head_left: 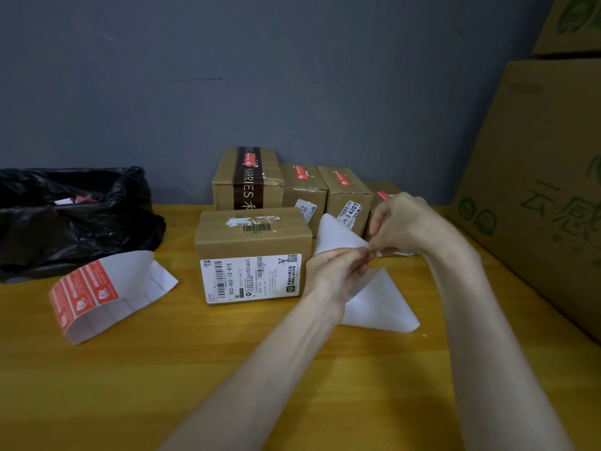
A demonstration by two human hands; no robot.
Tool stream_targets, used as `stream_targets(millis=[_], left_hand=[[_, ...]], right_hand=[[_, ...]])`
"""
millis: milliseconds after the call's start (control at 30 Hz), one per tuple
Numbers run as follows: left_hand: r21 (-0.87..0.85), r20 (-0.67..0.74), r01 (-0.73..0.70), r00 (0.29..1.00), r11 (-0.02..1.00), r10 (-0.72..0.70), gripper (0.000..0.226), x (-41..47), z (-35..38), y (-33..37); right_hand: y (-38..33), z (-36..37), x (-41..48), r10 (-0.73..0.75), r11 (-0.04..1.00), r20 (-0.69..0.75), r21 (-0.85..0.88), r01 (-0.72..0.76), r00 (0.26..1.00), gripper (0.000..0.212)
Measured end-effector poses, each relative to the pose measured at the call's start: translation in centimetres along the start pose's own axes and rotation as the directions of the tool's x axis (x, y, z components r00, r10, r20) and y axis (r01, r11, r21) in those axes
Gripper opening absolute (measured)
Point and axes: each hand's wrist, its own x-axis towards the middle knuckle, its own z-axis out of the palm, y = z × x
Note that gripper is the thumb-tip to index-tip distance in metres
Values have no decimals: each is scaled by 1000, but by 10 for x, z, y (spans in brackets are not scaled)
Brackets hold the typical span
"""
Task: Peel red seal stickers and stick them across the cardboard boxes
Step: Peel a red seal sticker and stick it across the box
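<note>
Both forearms extend forward, and the left hand (335, 271) and right hand (403, 222) meet, fingers curled, pinching the white sheet (335, 232).

The shipping label (252, 278) on the front box (253, 234) is showing "502-602-12-815"; dark tape (248, 180) on the rear box (224, 187) is reading "KARRIES".

A parcel-packing or stock room is suggested: small cardboard boxes (344, 193) bearing printed shipping labels are lined up along the wooden tabletop's (130, 385) far edge, large printed cartons (536, 190) are stacked at its right edge, and a black bin bag (71, 222) is set at its far left corner.
</note>
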Motion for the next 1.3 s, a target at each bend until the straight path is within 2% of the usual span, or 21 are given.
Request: stream_targets(millis=[133, 367, 600, 767, 1000, 1300], left_hand=[[-12, -21, -3, 1000, 1000, 3, 18, 0, 1, 0], [-26, -34, 10, 999, 1000, -11, 16, -1, -1, 1], [-42, -90, 34, 995, 999, -38, 20, 0, -2, -1], [-46, -87, 27, 996, 999, -31, 20, 1, -3, 0], [-14, -107, 22, 994, 1000, -23, 19, 1, -3, -1], [72, -55, -87, 994, 994, 91, 21, 4, -7, -2]], right_hand=[[-3, 3, 3, -41, 992, -35, -123, 37, 999, 15], [2, 5, 4, -16, 1000, 5, -19, 16, 1000, 15], [0, 16, 10, -3, 995, 21, -102, 5, 1000, 15], [3, 13, 11, 16, 1000, 37, -2, -16, 999, 18], [3, 18, 14, 17, 1000, 33, 1, -17, 999, 23], [8, 10, 10, 74, 969, 99, 227, -95, 992, 19]])
